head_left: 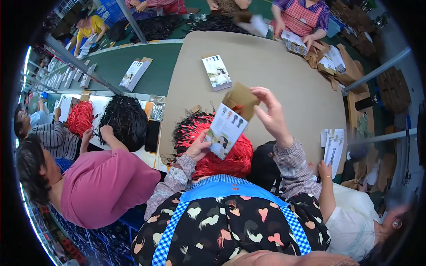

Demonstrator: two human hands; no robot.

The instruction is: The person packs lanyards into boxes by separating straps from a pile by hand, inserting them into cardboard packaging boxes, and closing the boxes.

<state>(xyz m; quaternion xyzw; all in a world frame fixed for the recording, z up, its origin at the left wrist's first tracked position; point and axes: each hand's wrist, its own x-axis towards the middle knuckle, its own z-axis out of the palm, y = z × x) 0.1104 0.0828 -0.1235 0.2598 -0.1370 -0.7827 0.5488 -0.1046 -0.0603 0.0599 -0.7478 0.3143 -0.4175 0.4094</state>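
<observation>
My left hand grips a white printed carton by its lower left side, tilted above the near edge of the table. The carton's top gapes, and its brown inner flap stands up. Something orange-red shows inside, too small to make out. Beside that flap is my right hand, thumb and fingers apart; whether they touch the flap is unclear. Right below the carton lies a big bundle of red strands, with black strands tipped in red at its left.
A similar carton lies farther off on the brown tabletop. Another sits on the green conveyor. Black strands and a phone are at left. Co-workers sit on both sides; one across handles flat cartons.
</observation>
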